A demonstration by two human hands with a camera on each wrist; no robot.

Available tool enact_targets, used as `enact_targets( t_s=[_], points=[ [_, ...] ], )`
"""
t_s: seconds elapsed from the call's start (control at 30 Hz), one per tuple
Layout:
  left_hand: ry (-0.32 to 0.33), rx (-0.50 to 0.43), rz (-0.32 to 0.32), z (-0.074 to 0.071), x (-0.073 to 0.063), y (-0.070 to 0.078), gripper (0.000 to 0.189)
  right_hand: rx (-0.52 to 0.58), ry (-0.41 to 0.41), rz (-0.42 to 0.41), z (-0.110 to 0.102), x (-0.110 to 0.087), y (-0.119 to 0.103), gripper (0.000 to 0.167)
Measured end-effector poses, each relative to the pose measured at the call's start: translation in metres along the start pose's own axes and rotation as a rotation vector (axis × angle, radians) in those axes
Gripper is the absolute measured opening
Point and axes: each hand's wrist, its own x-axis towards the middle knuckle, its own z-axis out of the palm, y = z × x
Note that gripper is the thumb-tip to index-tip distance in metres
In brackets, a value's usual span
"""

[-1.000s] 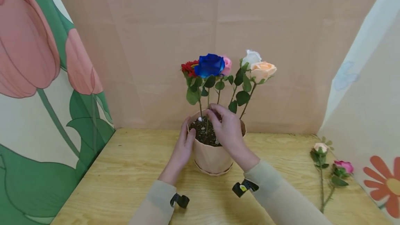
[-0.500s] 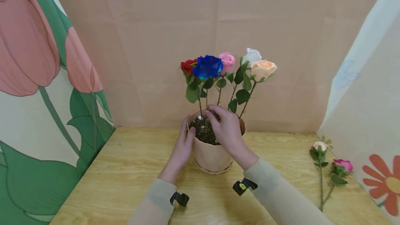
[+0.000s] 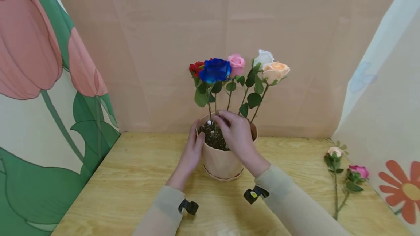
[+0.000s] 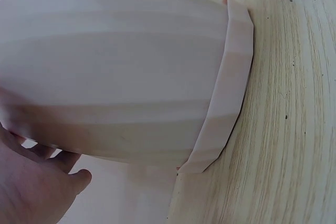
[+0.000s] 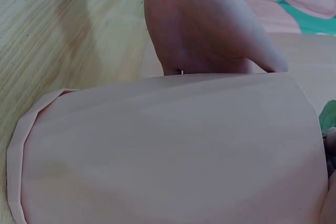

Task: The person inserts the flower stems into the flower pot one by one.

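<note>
In the head view a pale pink flower pot (image 3: 223, 163) with dark soil (image 3: 213, 139) stands on the table. My left hand (image 3: 191, 152) holds the pot's left side, thumb near the rim; the left wrist view shows its fingers (image 4: 63, 160) beside the wall (image 4: 115, 72). With thumb and forefinger, my right hand (image 3: 237, 132) pinches the stem of the blue rose (image 3: 215, 70) just above the soil. Around it rise a red flower (image 3: 195, 68), a pink rose (image 3: 236, 64), a white rose (image 3: 263, 57) and a peach rose (image 3: 276, 71). The right hand covers part of the soil.
On the right of the wooden table (image 3: 131, 192) lie a small cream rose (image 3: 334, 152) and a magenta rose (image 3: 358, 171), stems crossing low down. A beige cloth (image 3: 164, 46) hangs behind the pot. Painted flower panels flank both sides.
The blue rose has shifted slightly left, and more of the pink rose behind it shows. The right hand keeps its pinch on the stem, and the left hand stays at the pot.
</note>
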Motion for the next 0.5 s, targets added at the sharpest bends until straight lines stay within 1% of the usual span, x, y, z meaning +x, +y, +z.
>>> enact_targets(
  t_s=[0.17,0.3,0.5],
  points=[
    [-0.003,0.004,-0.017,-0.0005,-0.0011,-0.0011,0.061,0.019,0.009,0.020,0.0026,-0.0014,0.0027,0.010],
    [-0.008,0.003,-0.025,-0.0011,-0.0012,-0.0020,0.062,0.032,0.021,0.021,0.0035,-0.0026,0.0039,0.009],
    [-0.010,-0.001,-0.025,0.0000,0.0001,-0.0034,0.061,0.041,0.040,0.023,0.0029,-0.0045,0.0055,0.012]
  ],
)
